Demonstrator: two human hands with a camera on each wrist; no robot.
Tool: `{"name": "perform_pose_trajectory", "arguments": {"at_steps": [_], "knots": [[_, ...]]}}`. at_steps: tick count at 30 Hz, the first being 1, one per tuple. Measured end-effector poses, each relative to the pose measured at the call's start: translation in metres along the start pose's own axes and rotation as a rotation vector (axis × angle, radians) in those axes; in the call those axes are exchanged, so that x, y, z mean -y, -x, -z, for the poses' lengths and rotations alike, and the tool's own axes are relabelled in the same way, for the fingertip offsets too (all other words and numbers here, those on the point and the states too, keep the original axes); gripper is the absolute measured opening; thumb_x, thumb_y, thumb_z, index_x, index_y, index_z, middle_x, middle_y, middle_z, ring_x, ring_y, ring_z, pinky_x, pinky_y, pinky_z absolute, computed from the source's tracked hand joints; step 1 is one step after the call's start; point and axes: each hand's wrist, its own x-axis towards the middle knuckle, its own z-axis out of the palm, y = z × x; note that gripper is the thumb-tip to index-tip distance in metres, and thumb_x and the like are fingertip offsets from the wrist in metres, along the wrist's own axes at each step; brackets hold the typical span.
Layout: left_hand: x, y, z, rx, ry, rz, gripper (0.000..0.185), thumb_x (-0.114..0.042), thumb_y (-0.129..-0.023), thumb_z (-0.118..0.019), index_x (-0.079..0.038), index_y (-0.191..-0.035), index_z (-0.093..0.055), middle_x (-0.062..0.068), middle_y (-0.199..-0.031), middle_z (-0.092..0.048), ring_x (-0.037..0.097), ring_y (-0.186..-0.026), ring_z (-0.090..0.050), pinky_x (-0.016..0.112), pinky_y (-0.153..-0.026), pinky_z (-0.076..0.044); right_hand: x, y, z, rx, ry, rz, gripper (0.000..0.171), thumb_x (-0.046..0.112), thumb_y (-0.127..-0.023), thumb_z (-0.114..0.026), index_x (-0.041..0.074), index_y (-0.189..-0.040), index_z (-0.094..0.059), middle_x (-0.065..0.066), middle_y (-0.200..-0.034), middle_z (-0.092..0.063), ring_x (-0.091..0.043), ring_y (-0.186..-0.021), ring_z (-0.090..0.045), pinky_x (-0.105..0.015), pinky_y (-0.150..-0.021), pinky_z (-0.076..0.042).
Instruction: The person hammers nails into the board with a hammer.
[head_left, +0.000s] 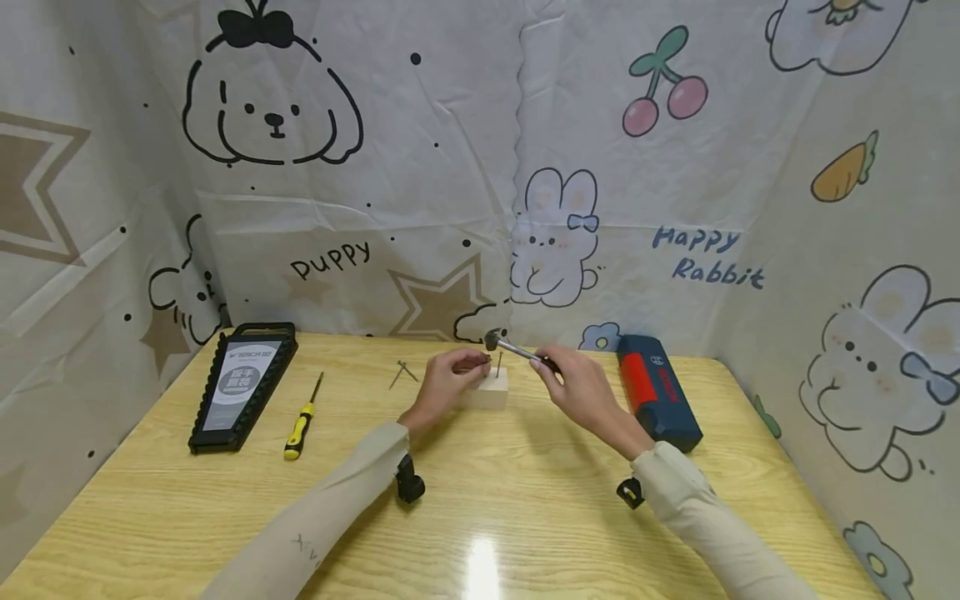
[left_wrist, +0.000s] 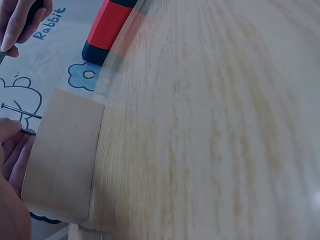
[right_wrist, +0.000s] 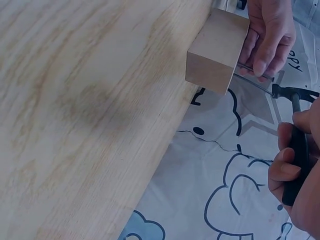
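Observation:
A small pale wooden block (head_left: 491,390) lies at the far middle of the wooden table (head_left: 480,500). My left hand (head_left: 468,367) rests at the block's left side and pinches a thin nail (left_wrist: 27,132) standing on its top. A second nail (left_wrist: 20,111) stands free on the block beside it. My right hand (head_left: 558,371) grips the black handle of a small hammer (head_left: 517,348), whose head (head_left: 491,339) hovers just above the nails. In the right wrist view, the hammer head (right_wrist: 282,91) sits close to the left hand's fingers (right_wrist: 265,55) and the block (right_wrist: 217,50).
A black wrench holder (head_left: 243,383) lies at the far left, with a yellow-and-black screwdriver (head_left: 302,421) beside it. Two loose nails (head_left: 402,372) lie left of the block. A blue-and-red case (head_left: 658,390) lies to the right. Cartoon-printed cloth walls enclose three sides.

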Motion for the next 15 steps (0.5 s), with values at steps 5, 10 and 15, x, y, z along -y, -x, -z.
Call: {"name": "perform_pose_trajectory", "arguments": {"at_steps": [5, 10, 15], "knots": [[-0.004, 0.001, 0.008, 0.0, 0.011, 0.027, 0.02, -0.006, -0.097, -0.075, 0.002, -0.115, -0.075, 0.016, -0.11, -0.078, 0.03, -0.099, -0.076, 0.022, -0.085, -0.061, -0.002, -0.001, 0.002, -0.016, -0.021, -0.007, 0.011, 0.019, -0.102, -0.07, 0.008, -0.103, -0.073, -0.003, -0.085, -0.067, -0.019, -0.069, -0.055, -0.032, -0.06, -0.043], [-0.005, 0.002, 0.027, -0.042, -0.014, -0.006, 0.022, -0.012, -0.102, -0.07, 0.003, -0.117, -0.074, 0.024, -0.108, -0.075, 0.037, -0.094, -0.074, 0.023, -0.08, -0.061, -0.004, -0.002, 0.004, -0.016, -0.067, -0.05, 0.011, 0.018, -0.103, -0.069, 0.008, -0.102, -0.073, -0.001, -0.076, -0.06, -0.015, -0.063, -0.048, -0.03, -0.058, -0.039], [-0.001, 0.003, 0.057, -0.111, -0.095, 0.055, 0.021, -0.014, -0.104, -0.067, 0.002, -0.116, -0.074, 0.022, -0.105, -0.075, 0.033, -0.092, -0.072, 0.019, -0.074, -0.057, -0.007, -0.002, 0.004, -0.007, -0.111, -0.082, 0.012, 0.017, -0.103, -0.069, 0.007, -0.101, -0.073, 0.002, -0.068, -0.053, -0.014, -0.058, -0.044, -0.029, -0.054, -0.036]]}}
